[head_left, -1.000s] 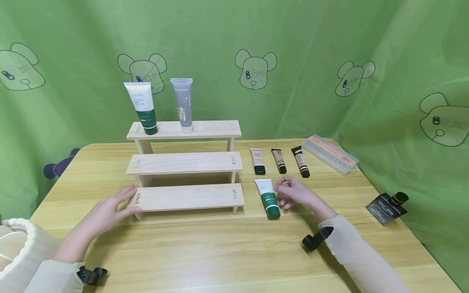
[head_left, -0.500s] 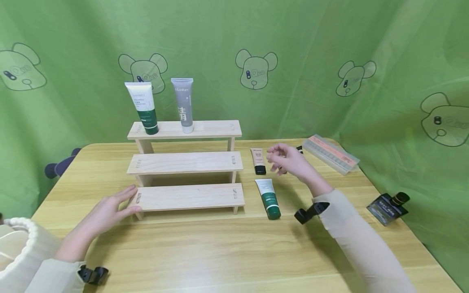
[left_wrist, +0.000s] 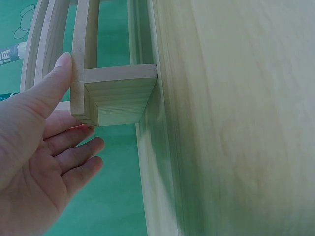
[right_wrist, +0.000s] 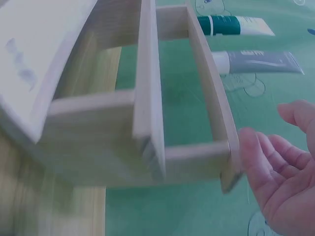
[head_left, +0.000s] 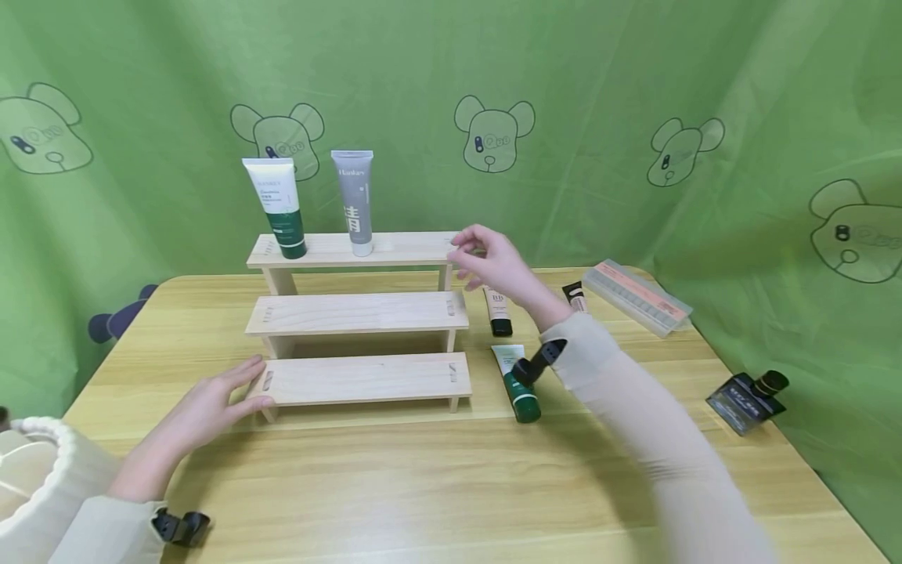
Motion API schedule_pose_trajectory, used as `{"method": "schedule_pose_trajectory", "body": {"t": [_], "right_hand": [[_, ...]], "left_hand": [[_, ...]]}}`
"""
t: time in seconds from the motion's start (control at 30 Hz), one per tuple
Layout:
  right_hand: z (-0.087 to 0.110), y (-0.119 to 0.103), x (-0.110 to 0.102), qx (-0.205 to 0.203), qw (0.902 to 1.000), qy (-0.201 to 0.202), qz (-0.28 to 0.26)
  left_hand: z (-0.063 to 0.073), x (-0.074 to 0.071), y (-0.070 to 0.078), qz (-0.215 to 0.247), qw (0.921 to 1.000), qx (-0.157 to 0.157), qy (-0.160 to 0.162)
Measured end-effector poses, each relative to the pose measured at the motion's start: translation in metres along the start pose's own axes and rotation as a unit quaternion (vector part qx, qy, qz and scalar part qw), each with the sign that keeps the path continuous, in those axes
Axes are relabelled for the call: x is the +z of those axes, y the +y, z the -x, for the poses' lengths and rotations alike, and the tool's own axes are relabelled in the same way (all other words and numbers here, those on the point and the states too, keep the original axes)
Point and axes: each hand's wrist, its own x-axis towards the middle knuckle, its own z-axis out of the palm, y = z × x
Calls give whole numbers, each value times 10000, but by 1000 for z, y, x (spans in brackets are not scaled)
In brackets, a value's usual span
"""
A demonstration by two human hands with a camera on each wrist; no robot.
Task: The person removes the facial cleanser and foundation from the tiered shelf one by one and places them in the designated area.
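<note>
A three-tier wooden display stand [head_left: 366, 378] stands on the table. My left hand [head_left: 211, 411] holds the left end of its lowest shelf, thumb at the front edge and index finger by the back corner. My right hand [head_left: 491, 258] is at the right end of the top shelf [right_wrist: 211, 88], fingers loosely bent around nothing; whether they touch the wood I cannot tell. On that shelf stand a white-and-green tube [head_left: 278, 207] and a grey tube [head_left: 355, 204]. Another white-and-green tube [head_left: 524, 403] lies under my right wrist, partly hidden.
Right of the stand lie a beige BB cream tube [head_left: 499, 313] and a black-ended tube [head_left: 575, 294], partly covered by my arm. A clear plastic case [head_left: 637, 298] lies behind them. A dark square bottle [head_left: 743, 403] is near the right edge. A white ribbed basket [head_left: 42, 470] is front left.
My right hand has moved from beside the lying green tube, up over the small tubes, then left to the top shelf's right end. My left hand has stayed on the lowest shelf.
</note>
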Motion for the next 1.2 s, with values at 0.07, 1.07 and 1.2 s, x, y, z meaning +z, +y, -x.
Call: {"method": "schedule_pose_trajectory", "body": {"t": [0.07,1.07,1.2], "right_hand": [[-8,-5,8,-81,9999,51,-34],[-66,-40,80,-476,9955,89,-818],[-67,-42,87,-403,9944,210,-949]], "left_hand": [[0,0,0,1,10000,11,15],[0,-1,2,-16,10000,17,-9],[0,-1,2,-25,10000,30,-10]]}}
